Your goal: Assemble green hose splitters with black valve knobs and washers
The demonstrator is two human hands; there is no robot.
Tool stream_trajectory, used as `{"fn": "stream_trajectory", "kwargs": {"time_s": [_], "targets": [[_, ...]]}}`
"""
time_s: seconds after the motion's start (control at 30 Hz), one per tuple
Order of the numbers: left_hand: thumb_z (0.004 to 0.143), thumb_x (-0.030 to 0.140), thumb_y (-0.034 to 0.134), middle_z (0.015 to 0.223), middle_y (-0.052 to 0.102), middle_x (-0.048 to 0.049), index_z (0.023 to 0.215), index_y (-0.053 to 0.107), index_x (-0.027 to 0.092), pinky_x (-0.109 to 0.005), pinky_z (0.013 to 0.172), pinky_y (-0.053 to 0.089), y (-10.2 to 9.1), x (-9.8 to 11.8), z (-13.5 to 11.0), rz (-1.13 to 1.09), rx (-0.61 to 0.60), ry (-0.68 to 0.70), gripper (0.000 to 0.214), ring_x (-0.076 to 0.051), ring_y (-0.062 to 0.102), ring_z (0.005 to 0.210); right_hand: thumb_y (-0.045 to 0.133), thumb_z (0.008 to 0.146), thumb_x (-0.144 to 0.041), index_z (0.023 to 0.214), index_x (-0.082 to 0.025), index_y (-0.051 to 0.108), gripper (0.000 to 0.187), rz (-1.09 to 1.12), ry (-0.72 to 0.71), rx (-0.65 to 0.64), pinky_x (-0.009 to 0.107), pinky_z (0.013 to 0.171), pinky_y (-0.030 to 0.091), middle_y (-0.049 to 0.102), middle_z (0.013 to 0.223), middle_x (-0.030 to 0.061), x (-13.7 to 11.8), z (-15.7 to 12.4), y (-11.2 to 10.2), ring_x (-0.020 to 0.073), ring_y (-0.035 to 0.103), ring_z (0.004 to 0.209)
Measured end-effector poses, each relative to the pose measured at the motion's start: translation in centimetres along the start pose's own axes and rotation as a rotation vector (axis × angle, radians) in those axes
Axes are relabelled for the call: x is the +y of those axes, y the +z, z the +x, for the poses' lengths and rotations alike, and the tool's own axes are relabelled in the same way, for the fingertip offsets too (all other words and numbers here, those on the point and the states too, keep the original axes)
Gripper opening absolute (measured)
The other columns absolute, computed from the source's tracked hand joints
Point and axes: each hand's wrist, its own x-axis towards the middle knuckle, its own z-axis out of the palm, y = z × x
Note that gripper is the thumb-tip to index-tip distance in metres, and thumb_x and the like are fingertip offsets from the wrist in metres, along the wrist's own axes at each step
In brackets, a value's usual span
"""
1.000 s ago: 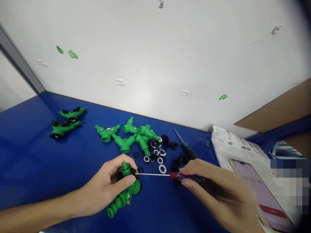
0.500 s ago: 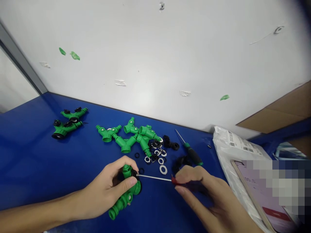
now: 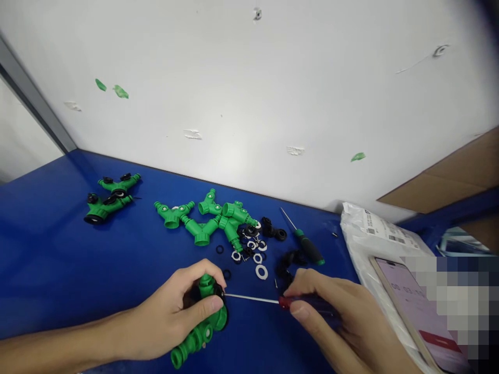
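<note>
Blue tabletop [image 3: 58, 259] under a white wall [image 3: 249, 104] flecked with green scraps. Near the table's front edge the left hand [image 3: 167, 317] wraps tight around a green Y-shaped fitting [image 3: 197, 335], which is bright plastic with ribbed spouts, a round collar and a black knob [image 3: 216, 292] on top. The right hand [image 3: 337, 324] pinches a red-handled screwdriver [image 3: 287, 302], its thin shaft lying level, tip touching that knob. More green fittings [image 3: 210, 221], white and black washers [image 3: 255, 252] and a green-handled screwdriver [image 3: 307, 244] lie behind. At right, a white parcel bag [image 3: 370, 228] bears a printed label too small to read; the phone [image 3: 413, 306] on it shows faint timer digits beginning 00:03
</note>
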Motion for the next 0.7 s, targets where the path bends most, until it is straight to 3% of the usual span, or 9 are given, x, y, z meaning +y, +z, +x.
{"fn": "stream_trajectory", "kwargs": {"time_s": [0.1,0.2,0.3,0.47,0.57,0.7], "targets": [[0.092,0.048,0.057,0.075,0.046,0.0058,0.102,0.048,0.025,-0.027,0.056,0.054,0.0,0.0,0.2,-0.053,-0.016,-0.034,0.027,-0.010,0.050,0.059,0.058,0.093,-0.035,0.113,-0.028,0.060,0.021,0.025,0.038,-0.010,0.026,0.066,0.061,0.073,0.099,0.0050,-0.1,-0.1,-0.3,0.0207,0.073,0.084],[0.092,0.049,0.057,0.074,0.047,0.0061,0.101,0.049,0.025,-0.025,0.055,0.054,0.1,0.2,0.3,-0.033,-0.026,-0.060,0.027,-0.009,0.050,0.057,0.058,0.094,-0.026,0.100,-0.027,0.062,0.008,0.095,-0.054,-0.025,0.021,0.062,0.059,0.072,0.087,0.0011,-0.1,0.5,-0.4,0.0156,0.071,0.073],[0.092,0.048,0.058,0.075,0.048,0.0058,0.099,0.050,0.025,-0.022,0.053,0.052,0.2,0.3,0.2,-0.009,-0.030,-0.088,0.026,-0.008,0.052,0.056,0.059,0.095,-0.029,0.092,-0.028,0.064,0.006,0.016,-0.078,-0.011,0.020,0.058,0.057,0.071,0.074,-0.0026,0.2,0.7,-0.2,0.0140,0.069,0.061],[0.091,0.051,0.058,0.072,0.045,0.0078,0.100,0.049,0.025,-0.025,0.052,0.055,0.2,0.4,0.1,-0.065,-0.032,-0.108,0.029,-0.007,0.049,0.052,0.056,0.096,-0.037,0.117,-0.030,0.057,0.022,-0.034,0.024,-0.096,0.027,0.070,0.062,0.073,0.099,0.0033,0.6,-0.6,0.0,0.0196,0.073,0.081],[0.090,0.051,0.059,0.074,0.045,0.0076,0.101,0.049,0.025,-0.025,0.052,0.055,0.2,0.4,0.2,-0.061,-0.039,-0.122,0.030,-0.007,0.049,0.052,0.055,0.097,-0.035,0.108,-0.030,0.058,0.013,0.016,0.064,-0.151,0.025,0.069,0.061,0.072,0.098,0.0024,0.7,-1.1,0.1,0.0180,0.071,0.082],[0.091,0.049,0.058,0.076,0.050,0.0057,0.101,0.052,0.024,-0.019,0.049,0.046,0.0,0.6,0.4,0.022,-0.036,-0.113,0.027,-0.008,0.052,0.055,0.060,0.094,-0.036,0.103,-0.033,0.061,0.009,-0.027,-0.008,-0.098,0.020,0.066,0.060,0.072,0.085,-0.0020,0.6,-1.2,0.2,0.0162,0.071,0.077]]}}
